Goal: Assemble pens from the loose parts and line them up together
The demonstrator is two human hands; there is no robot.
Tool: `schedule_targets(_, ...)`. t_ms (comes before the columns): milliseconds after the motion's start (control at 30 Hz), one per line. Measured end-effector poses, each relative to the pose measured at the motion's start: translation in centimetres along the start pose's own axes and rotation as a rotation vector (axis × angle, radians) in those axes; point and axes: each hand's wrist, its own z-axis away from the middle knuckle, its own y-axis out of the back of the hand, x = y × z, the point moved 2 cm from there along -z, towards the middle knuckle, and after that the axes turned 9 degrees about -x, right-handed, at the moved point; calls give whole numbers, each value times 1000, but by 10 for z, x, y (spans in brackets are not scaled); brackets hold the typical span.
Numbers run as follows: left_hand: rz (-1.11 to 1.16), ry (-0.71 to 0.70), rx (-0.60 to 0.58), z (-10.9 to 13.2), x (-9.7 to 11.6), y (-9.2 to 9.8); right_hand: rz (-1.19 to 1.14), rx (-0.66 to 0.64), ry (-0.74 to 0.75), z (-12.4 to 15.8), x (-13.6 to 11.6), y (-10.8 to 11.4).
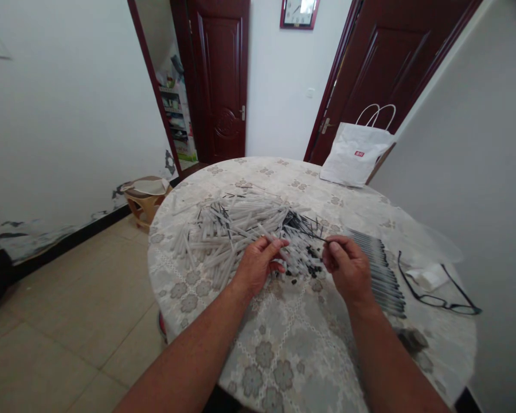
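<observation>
Left hand (258, 265) with tube (264, 234), right hand (348, 268) with refill (312, 234); glasses (439, 291) beside.

1. White paper bag (356, 158) at the far edge of the desk (284, 344): a small red square logo (359, 153) with white marks inside, too small to read.
2. Wall clock (298, 11): the dial numerals are blurred, none legible.
3. Packages on the shelf (175, 109) beyond the doorway: coloured print, unreadable.
4. Pen tubes (223, 238) heaped on the desk: any print is too fine to tell.
</observation>
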Motion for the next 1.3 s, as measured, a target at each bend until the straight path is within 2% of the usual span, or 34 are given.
schedule_targets(67, 23, 8, 0, 0, 1, 1, -43, 20, -34, -2, 2, 7)
schedule_targets(133, 13, 24, -8, 1, 3, 2, 11, -28, -73, -4, 4, 15)
schedule_targets(233, -70, 113, -102, 4, 3, -1, 165, -239, -109, -5, 6, 17)
schedule_targets(300, -137, 200, -209, 7, -1, -4, 258, -378, -118, -3, 5, 9)
schedule_targets(367, -191, 264, -314, 11, -5, -7, 319, -455, -127, 1, 5, -4)
schedule_targets(467, -258, 322, -446, 15, -12, -11, 364, -484, -132, 6, 4, -24)
schedule_targets(533, -249, 329, -470, 15, -16, -11, 375, -457, -113, 9, 2, -31)
schedule_targets(600, -163, 279, -402, 11, -16, -10, 336, -430, -113, 11, 2, -34)
schedule_targets(767, 38, -8, -1, -1, -4, 0, 88, -443, -268, 15, 8, -38)
schedule_targets(833, 73, -79, 98, -3, 1, 3, 45, -421, -308, 15, 12, -41)
schedule_targets(1067, 115, -90, 68, -3, 2, 1, 100, -273, -295, 12, 18, -48)
schedule_targets(1200, 136, -86, 67, -5, -2, 1, 138, -196, -269, 10, 21, -41)
schedule_targets(1300, 207, -144, 134, -7, -2, 8, 74, -55, -226, 7, 24, -30)
